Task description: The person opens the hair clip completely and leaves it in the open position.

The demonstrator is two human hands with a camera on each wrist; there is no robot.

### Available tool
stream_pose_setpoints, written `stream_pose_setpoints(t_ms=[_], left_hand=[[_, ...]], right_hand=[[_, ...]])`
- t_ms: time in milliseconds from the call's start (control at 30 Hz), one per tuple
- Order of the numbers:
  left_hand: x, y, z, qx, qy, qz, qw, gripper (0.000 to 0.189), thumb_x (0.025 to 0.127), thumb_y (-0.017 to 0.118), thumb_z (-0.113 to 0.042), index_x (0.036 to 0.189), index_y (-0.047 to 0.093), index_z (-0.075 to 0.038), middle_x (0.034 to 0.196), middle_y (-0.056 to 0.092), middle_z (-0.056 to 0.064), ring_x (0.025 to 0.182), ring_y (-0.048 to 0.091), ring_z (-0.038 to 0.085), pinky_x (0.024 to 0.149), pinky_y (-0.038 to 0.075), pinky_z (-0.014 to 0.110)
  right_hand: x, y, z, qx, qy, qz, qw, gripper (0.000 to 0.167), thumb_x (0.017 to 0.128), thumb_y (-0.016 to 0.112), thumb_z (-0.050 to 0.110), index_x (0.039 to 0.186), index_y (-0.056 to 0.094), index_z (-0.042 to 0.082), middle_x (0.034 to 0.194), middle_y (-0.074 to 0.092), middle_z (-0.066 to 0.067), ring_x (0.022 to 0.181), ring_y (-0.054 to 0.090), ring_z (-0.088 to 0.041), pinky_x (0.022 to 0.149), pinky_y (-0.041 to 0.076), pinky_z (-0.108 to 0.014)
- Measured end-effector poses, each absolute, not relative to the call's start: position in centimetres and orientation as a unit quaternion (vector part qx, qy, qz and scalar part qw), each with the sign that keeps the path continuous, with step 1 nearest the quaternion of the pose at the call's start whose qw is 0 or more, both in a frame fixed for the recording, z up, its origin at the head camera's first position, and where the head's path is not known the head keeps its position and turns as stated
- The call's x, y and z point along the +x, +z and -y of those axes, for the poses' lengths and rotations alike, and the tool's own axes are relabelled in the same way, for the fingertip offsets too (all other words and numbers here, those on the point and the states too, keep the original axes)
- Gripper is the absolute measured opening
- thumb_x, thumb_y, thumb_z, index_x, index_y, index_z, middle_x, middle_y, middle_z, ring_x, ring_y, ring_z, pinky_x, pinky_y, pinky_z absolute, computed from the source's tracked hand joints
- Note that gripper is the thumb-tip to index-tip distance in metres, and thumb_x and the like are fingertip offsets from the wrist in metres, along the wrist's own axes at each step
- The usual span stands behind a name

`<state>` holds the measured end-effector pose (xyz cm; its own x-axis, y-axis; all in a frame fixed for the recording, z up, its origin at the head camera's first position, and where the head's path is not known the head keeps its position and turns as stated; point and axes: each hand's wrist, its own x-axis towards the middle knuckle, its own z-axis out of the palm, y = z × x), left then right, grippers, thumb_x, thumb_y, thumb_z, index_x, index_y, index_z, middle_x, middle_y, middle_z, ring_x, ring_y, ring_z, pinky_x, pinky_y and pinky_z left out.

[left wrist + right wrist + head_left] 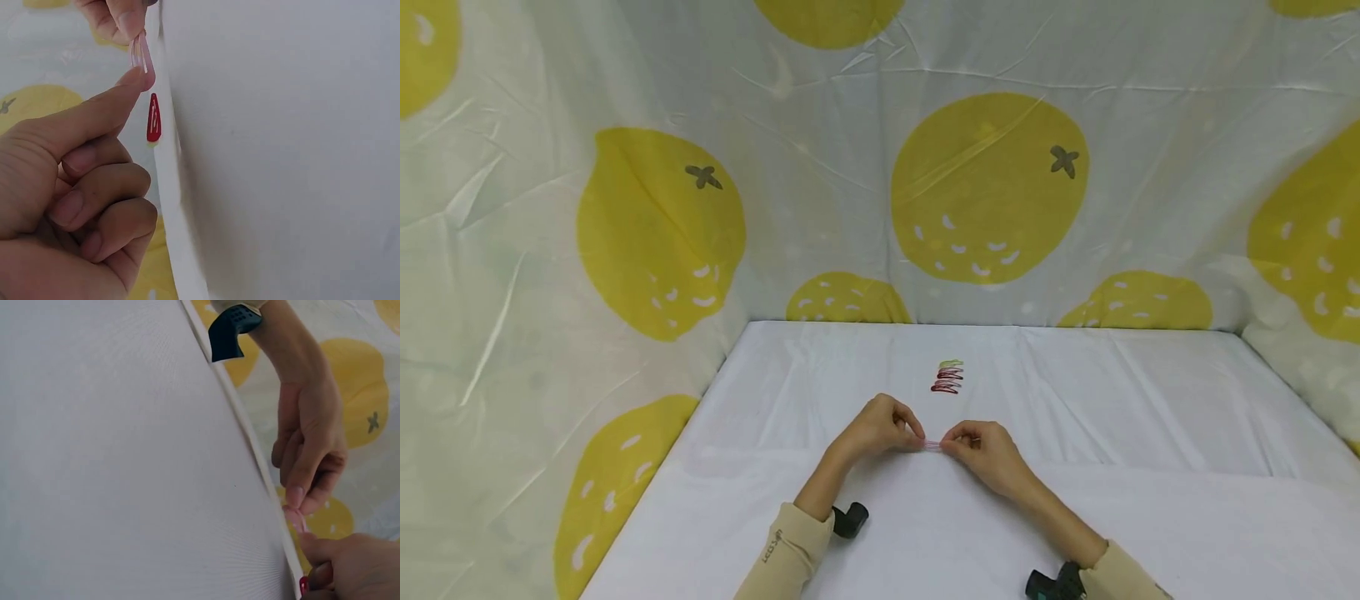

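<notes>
A pink snap hair clip [932, 446] is stretched between both hands over the white table. My left hand [883, 429] pinches one end between thumb and forefinger, its other fingers curled in, as the left wrist view shows. At the opposite end, my right hand [988, 457] grips the clip with thumb and forefinger. In the left wrist view the pink clip [144, 62] has a wide rounded end by the left fingertips. Beyond the hands lies a column of several hair clips [947, 379], dark red and pink with a yellow-green one at the far end.
The white cloth on the table [1150, 400] has folds and a crease running across it. A curtain [820, 192] printed with yellow lemons hangs behind and at the sides. Black wrist cameras [851, 520] sit by both beige sleeves.
</notes>
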<state>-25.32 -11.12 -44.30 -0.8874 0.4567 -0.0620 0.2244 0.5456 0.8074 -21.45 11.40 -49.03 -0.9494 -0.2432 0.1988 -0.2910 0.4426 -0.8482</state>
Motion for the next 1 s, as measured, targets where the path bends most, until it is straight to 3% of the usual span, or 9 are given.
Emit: stream_pose_setpoints(t_ms=[233, 400, 800, 1000], left_hand=[[-25.62, -44.01, 11.16, 0.225, 0.444, -0.859, 0.125, 0.010, 0.079, 0.087, -0.003, 0.088, 0.082, -0.004, 0.056, 0.047, -0.005, 0.055, 0.038, 0.006, 0.052, 0.030, 0.019], [-25.64, -43.92, 11.04, 0.251, 0.445, -0.855, 0.087, 0.013, 0.079, 0.088, -0.004, 0.090, 0.081, -0.003, 0.057, 0.046, -0.005, 0.055, 0.038, 0.004, 0.054, 0.030, 0.018], [-25.41, -43.70, 10.88, 0.257, 0.445, -0.857, 0.033, 0.009, 0.081, 0.088, -0.008, 0.089, 0.084, -0.007, 0.056, 0.044, -0.006, 0.055, 0.035, 0.004, 0.054, 0.029, 0.018], [-25.39, -43.68, 10.71, 0.252, 0.449, -0.856, 0.039, 0.009, 0.081, 0.088, -0.008, 0.088, 0.084, -0.007, 0.057, 0.046, -0.006, 0.056, 0.036, 0.004, 0.054, 0.030, 0.018]], right_hand=[[-21.49, -48.97, -11.45, 0.131, 0.564, 0.815, -0.007, 0.014, 0.095, 0.076, 0.019, 0.096, 0.077, 0.005, 0.077, 0.069, -0.008, 0.062, 0.051, -0.001, 0.059, 0.042, -0.018], [-21.58, -48.93, -11.42, 0.119, 0.590, 0.799, -0.011, 0.015, 0.097, 0.073, 0.016, 0.099, 0.076, 0.002, 0.083, 0.071, -0.012, 0.067, 0.055, -0.003, 0.063, 0.045, -0.018], [-21.72, -48.71, -11.27, 0.085, 0.621, 0.779, -0.018, 0.024, 0.097, 0.074, 0.021, 0.102, 0.074, -0.002, 0.080, 0.066, -0.008, 0.068, 0.053, -0.005, 0.062, 0.042, -0.020], [-21.68, -48.63, -11.20, 0.078, 0.622, 0.779, -0.025, 0.023, 0.097, 0.074, 0.020, 0.102, 0.073, -0.002, 0.080, 0.066, -0.005, 0.069, 0.053, -0.005, 0.063, 0.042, -0.019]])
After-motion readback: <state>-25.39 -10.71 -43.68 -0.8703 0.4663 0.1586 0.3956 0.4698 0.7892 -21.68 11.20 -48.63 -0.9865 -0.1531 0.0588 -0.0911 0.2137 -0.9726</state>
